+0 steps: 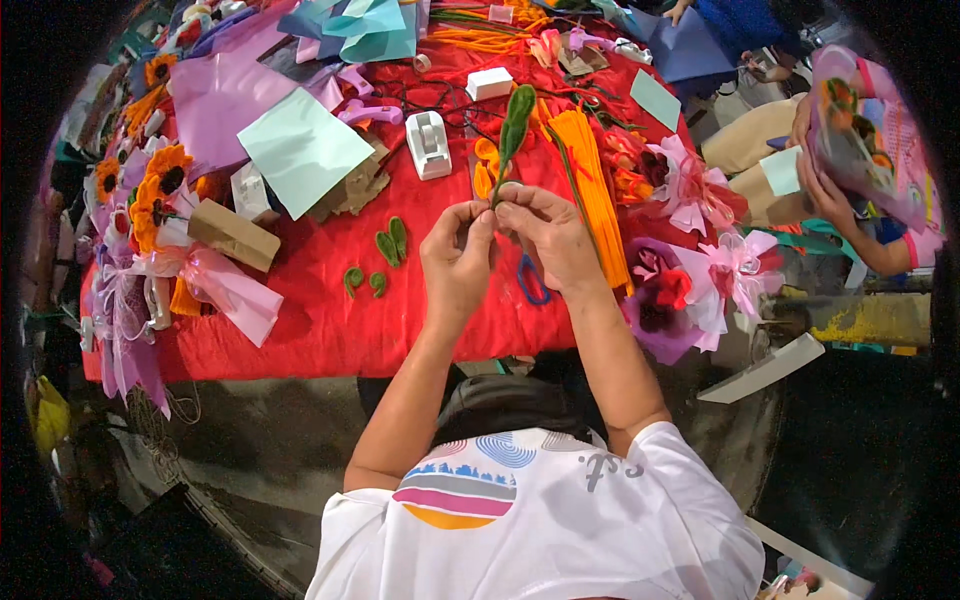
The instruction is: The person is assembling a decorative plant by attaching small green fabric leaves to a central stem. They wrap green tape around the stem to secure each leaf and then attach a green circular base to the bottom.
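Green fuzzy leaf on a thin stem (515, 125) held up over the red table (330, 320), between both hands at mid-frame — left hand (457, 255) pinched shut on the bottom of the stem, right hand (548, 232) closed round it too, fingertips meeting the left's at the stem base. Looks like the stem end is being twisted or wrapped, leaf part already shaped; judging from that, the next move wants a firm pinch low on the stem while the other fingers turn, keeping the leaf upright so it doesn't bend. Just under the hands: blue-handled scissors (530, 285), partly hidden by the right wrist. Left of them, four small finished green leaves (380, 262) lying flat on the cloth. Beyond the leaf, a white tape dispenser (430, 145) and a pale green paper sheet (303, 148). Right of the hands, a bundle of orange pipe cleaners (592, 175) — close to the right forearm, easy to brush. Pink and purple wrapped bouquets (690, 275) at the right table edge, sunflower bouquets (150, 195) along the left. Another person at upper right holds a wrapped bouquet (868, 130), well apart. Table is crowded; little free cloth near the hands for setting things down.
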Demonstrator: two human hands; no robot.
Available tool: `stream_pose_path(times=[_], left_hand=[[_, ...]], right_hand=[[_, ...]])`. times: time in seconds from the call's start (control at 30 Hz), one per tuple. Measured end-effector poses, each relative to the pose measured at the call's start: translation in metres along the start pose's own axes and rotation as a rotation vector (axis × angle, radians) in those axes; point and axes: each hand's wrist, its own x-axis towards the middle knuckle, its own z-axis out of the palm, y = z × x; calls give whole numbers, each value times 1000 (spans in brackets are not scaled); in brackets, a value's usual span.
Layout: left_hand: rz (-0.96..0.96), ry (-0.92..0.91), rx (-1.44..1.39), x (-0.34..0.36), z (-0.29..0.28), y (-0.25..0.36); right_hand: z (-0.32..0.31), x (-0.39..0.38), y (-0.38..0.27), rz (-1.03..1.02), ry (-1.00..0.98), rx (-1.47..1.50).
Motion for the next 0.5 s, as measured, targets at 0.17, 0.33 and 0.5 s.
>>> stream_pose_path(times=[0.17,0.33,0.5], left_hand=[[-12,-1,-7,2,-6,-5],[-86,-46,-65,0,-11,-10],[-106,-63,-69,-3,-17,-18]], right_hand=[[-6,3,13,42,-31,-25],[-5,5,13,29,-71,4],[-5,3,17,36,-91,1]])
